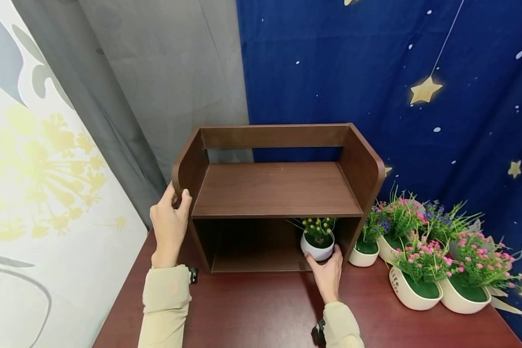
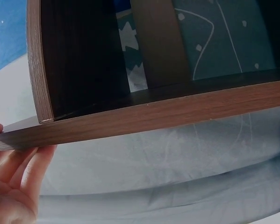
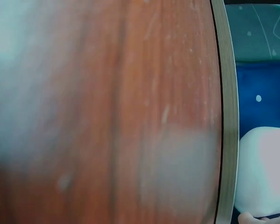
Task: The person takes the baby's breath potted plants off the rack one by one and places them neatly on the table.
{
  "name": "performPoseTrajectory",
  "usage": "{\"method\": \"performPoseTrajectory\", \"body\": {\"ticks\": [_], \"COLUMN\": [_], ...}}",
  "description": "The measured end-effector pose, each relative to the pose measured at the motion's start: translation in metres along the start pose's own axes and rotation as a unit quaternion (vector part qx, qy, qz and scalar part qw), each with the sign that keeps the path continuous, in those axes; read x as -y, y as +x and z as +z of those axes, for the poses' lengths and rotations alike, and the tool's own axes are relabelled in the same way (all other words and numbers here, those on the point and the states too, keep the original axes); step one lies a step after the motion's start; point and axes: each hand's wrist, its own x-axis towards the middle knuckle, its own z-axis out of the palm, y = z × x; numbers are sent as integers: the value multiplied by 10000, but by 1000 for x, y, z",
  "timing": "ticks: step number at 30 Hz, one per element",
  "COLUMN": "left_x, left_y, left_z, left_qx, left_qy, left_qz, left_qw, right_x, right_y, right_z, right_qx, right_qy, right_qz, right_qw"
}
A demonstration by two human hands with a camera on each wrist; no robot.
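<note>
A brown wooden desk shelf (image 1: pixel 278 188) stands on the reddish table, with an upper board and a lower compartment. My left hand (image 1: pixel 170 224) grips the front edge of its left side panel, thumb on the inner side and fingers outside, as the left wrist view also shows at the panel (image 2: pixel 154 112). In the lower compartment, at the right end, sits a small white pot (image 1: pixel 317 249) with yellow flowers. My right hand (image 1: pixel 327 275) holds this pot from the front, thumb and fingers to either side of it. The right wrist view shows the pot's white wall (image 3: pixel 266 172) with fingertips at its lower edge.
Several potted plants crowd the table right of the shelf, among them a white pot with purple flowers (image 1: pixel 364 254) close by the right panel and a lettered pot with pink flowers (image 1: pixel 417 292). A blue star curtain (image 1: pixel 309 63) hangs behind. A patterned white panel (image 1: pixel 48 193) stands left.
</note>
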Motion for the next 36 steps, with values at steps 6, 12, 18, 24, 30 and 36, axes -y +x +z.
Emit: {"method": "performPoseTrajectory", "body": {"ticks": [6,12,18,24,30,36], "left_x": [1,2,2,0,0,0], "left_y": [0,1,1,0,-1,-2], "left_z": [-1,-1,-1,1,1,0], "left_qx": [14,2,-11,-16,-66,-30], "left_qy": [19,14,14,-36,-56,-31], "left_qz": [-15,14,61,130,161,190], "left_qw": [10000,10000,10000,9999,9998,9998], "right_x": [-1,-2,-1,0,1,2], "right_y": [4,7,9,10,11,12], "right_z": [7,15,26,31,34,38], "right_qx": [-115,-246,-611,-912,-1027,-1045], "right_qy": [15,-25,-176,-82,-97,-251], "right_qz": [59,62,52,155,113,348], "right_qw": [9999,9997,9980,9957,9946,9936]}}
